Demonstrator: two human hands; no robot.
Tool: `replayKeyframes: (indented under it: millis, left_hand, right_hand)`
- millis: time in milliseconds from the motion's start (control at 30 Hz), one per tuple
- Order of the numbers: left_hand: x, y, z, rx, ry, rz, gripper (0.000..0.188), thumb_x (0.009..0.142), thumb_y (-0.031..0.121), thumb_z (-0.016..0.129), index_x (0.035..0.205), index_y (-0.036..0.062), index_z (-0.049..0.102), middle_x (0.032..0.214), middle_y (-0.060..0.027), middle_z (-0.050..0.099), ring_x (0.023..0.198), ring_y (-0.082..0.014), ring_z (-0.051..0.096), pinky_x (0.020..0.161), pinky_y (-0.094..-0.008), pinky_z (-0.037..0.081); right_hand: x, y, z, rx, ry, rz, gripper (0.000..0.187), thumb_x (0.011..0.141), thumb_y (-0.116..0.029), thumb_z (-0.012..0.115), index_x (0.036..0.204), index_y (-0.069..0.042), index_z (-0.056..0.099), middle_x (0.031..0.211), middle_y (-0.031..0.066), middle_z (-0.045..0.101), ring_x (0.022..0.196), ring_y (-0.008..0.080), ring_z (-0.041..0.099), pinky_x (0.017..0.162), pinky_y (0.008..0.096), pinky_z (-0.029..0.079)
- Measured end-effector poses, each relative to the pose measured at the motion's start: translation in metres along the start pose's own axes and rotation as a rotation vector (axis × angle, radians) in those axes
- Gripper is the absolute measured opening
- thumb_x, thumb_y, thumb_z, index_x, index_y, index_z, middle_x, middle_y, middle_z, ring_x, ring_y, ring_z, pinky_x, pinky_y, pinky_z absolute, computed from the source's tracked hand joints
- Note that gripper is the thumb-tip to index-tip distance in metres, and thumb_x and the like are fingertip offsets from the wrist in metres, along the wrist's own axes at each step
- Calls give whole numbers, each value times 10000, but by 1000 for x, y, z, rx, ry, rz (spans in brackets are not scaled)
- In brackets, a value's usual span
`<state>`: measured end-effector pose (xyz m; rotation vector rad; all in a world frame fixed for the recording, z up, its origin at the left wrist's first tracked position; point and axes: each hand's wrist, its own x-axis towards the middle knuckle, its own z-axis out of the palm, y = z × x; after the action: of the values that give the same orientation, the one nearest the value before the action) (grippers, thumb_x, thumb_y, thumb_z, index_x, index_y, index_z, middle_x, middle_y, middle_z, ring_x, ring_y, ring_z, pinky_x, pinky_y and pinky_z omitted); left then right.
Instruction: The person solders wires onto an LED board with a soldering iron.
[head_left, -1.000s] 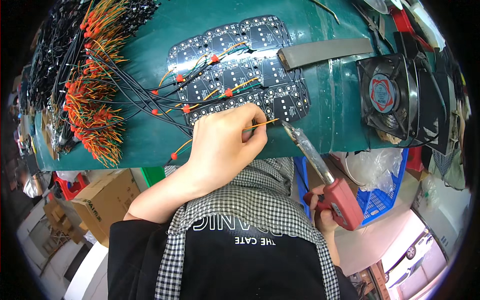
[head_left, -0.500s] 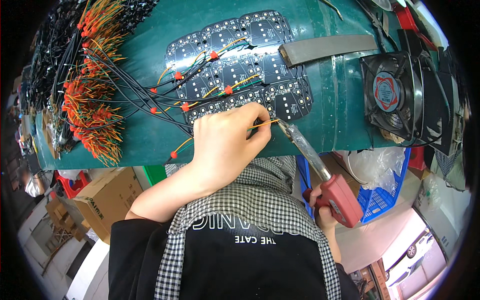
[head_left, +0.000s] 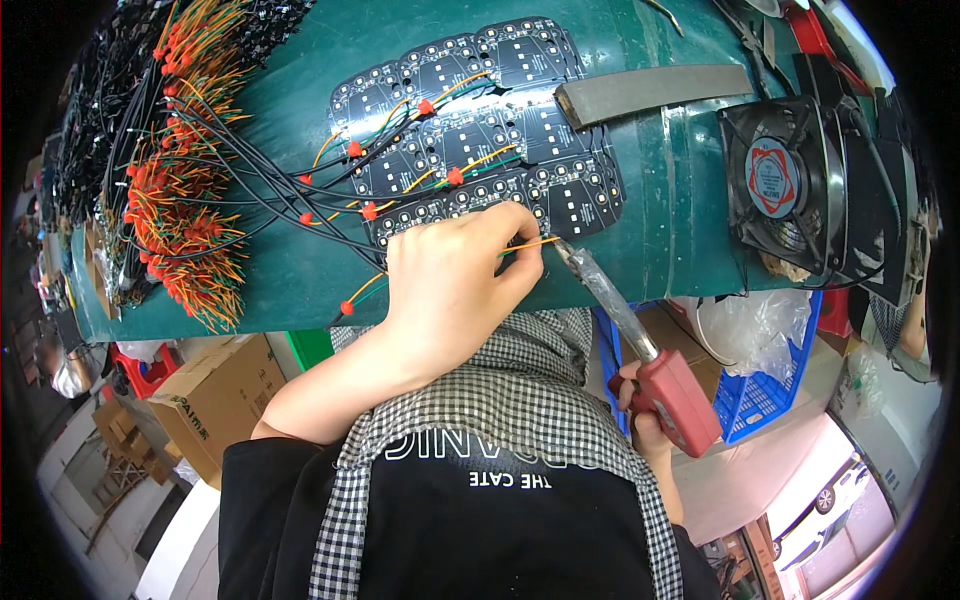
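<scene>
My left hand (head_left: 455,275) reaches over the near edge of a panel of black circuit boards (head_left: 575,205), thumb and forefinger pinched on a thin orange wire (head_left: 535,242). In my right hand (head_left: 650,425) is a soldering iron (head_left: 682,403) with a red pistol-like handle. Its tip meets or nearly meets the wire's end, just off the panel's near edge; exact contact is too small to tell. Several black cables (head_left: 270,185) with red bands and orange and green ends run across the boards from the left. My left hand hides part of the near row.
A large bundle of orange-tipped wires (head_left: 190,220) lies left on the green table (head_left: 670,240). A grey curved bar (head_left: 655,92) overlaps the panel's right side, near a black fan (head_left: 780,185). Below the edge are a blue basket (head_left: 765,400) and a cardboard box (head_left: 220,405).
The soldering iron's handle has shifted slightly left and down, its tip staying by the wire. My left hand keeps its pinch almost unmoved. Bare skin, perhaps another person's arm, now shows at far right.
</scene>
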<state>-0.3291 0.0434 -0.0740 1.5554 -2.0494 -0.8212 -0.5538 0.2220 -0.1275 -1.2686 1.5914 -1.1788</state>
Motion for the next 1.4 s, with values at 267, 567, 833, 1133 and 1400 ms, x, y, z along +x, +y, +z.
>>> replayKeyframes:
  millis: [267,567,833,1133,1400]
  left_hand:
    - [1,0,-1,17,-22,-19,63,719,77,668,772,85,636,487,-8,404,404,-111,388,434,-282,290]
    - [2,-1,1,34,-11,-15,58,719,77,666,762,79,626,476,-7,364,398,-110,356,431,-290,280]
    - [3,0,1,74,-35,-20,59,731,68,659,773,78,618,524,-16,437,427,-125,414,437,-298,307]
    - [8,-11,-5,-162,92,138,110,739,28,675,830,61,622,704,-43,590,682,-229,542,666,-339,416]
    - [8,-12,-4,34,63,194,95,705,-1,667,768,39,610,684,-42,584,644,-191,543,587,-300,417]
  right_hand:
    - [1,0,2,-35,-11,85,314,764,-250,711,940,2,650,758,58,658,624,176,642,591,271,503]
    - [-7,21,-1,52,-122,5,610,760,-416,746,1112,47,562,864,110,670,661,179,640,620,280,510]
    - [11,-20,13,402,64,264,754,737,-589,690,1091,53,510,1003,138,604,529,126,488,473,240,358]
    - [16,-24,15,460,29,240,761,750,-546,704,1159,47,461,1008,159,597,528,129,487,458,231,370]
    - [25,-22,13,494,-37,194,662,759,-414,754,1150,59,508,950,171,651,614,152,598,586,263,478]
